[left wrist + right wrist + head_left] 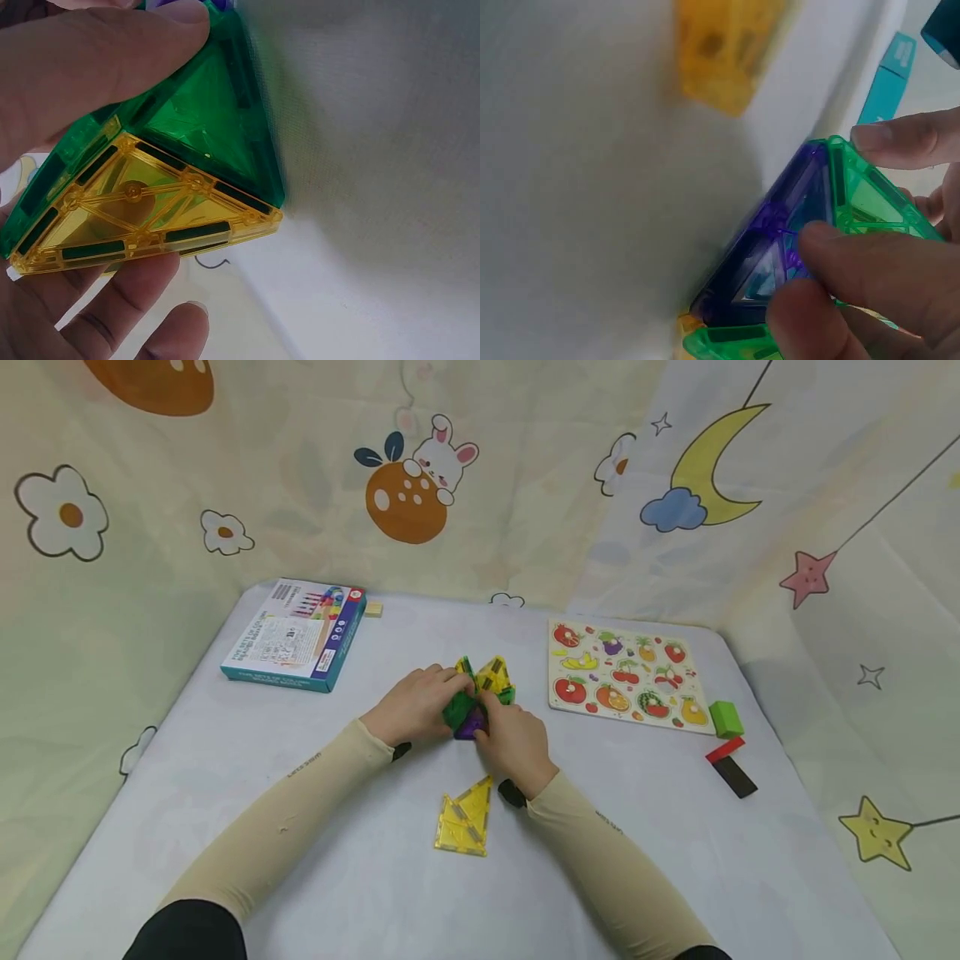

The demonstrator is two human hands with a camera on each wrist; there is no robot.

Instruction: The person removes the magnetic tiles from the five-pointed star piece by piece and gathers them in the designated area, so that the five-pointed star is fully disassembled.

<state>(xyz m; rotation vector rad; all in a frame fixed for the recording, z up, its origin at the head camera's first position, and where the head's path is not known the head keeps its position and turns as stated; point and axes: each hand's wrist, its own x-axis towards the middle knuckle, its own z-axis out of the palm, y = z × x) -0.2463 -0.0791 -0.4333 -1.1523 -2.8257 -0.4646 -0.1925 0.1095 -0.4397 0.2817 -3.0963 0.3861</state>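
On the white surface [315, 827] we keep a small tile shape [480, 697] at the centre, made of green, yellow and purple magnetic triangles; we judge it as partly built, because two yellow tiles [465, 818] lie unused just near of our hands. Our left hand [416, 706] grips the shape's left side, and our right hand [513, 743] pinches the purple tile at its near side. The box [292, 633] at far left is closed, its contents hidden.

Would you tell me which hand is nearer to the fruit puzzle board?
Right. The right hand lies just left of the fruit puzzle board; the left hand sits farther left, beyond the tile cluster both hands grip.
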